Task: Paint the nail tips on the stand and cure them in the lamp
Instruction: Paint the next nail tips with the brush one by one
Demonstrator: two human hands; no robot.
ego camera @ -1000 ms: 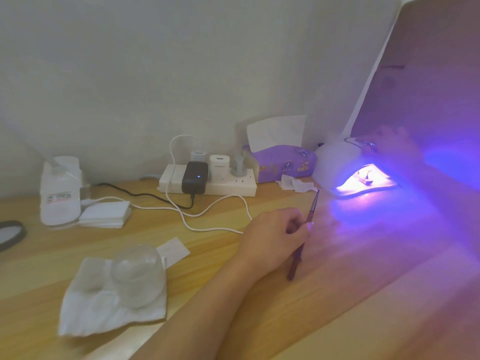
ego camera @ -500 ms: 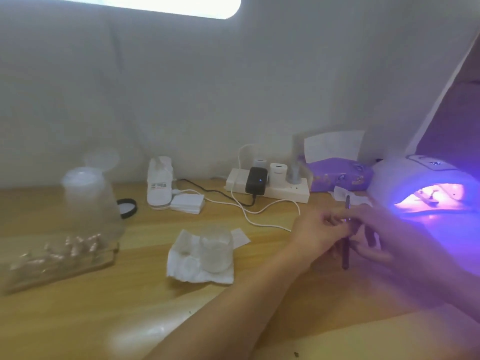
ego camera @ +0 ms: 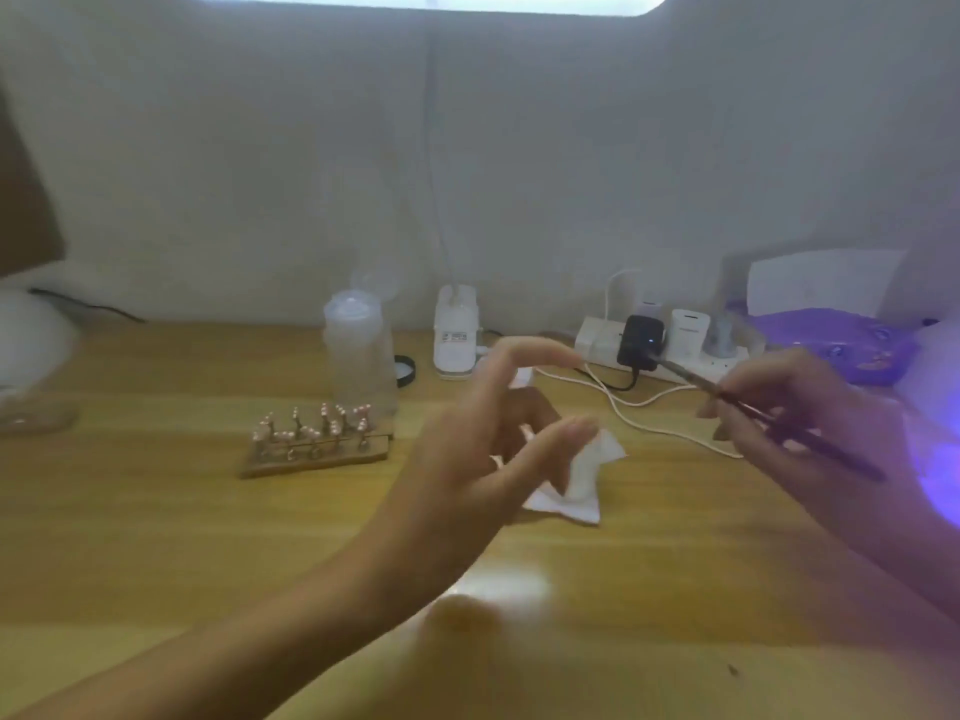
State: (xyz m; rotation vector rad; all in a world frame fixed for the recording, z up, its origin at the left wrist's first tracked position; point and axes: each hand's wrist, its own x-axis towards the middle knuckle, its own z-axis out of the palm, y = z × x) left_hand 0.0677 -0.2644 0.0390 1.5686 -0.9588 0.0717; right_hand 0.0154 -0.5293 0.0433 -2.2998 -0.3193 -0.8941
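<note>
Pretty blurry all round. Hovering over the wooden table (ego camera: 156,537) with the left hand (ego camera: 483,449), fingers spread apart and loosely bent, gripping nothing. Pinching a thin dark brush (ego camera: 748,407) in the right hand (ego camera: 815,397), fingers curled around the shaft, far end angled up and left toward the power strip (ego camera: 597,345). Can't make out the bristles. Over on the left, well apart from both hands: the wooden stand (ego camera: 317,457) flat on the table, with rows of pinkish nail tips (ego camera: 324,423) upright on little posts. Just behind the stand, a clear plastic bottle (ego camera: 358,350), and further back by the wall a white bottle (ego camera: 457,335). Partly hidden behind the left hand, a crumpled white tissue (ego camera: 582,475). Black adapter (ego camera: 640,341) plugged into the strip, white cable (ego camera: 660,431) looping across the table. Purple tissue box (ego camera: 831,350) at the back right. Purple glow (ego camera: 943,459) at the far right edge, source cut off by the frame.
</note>
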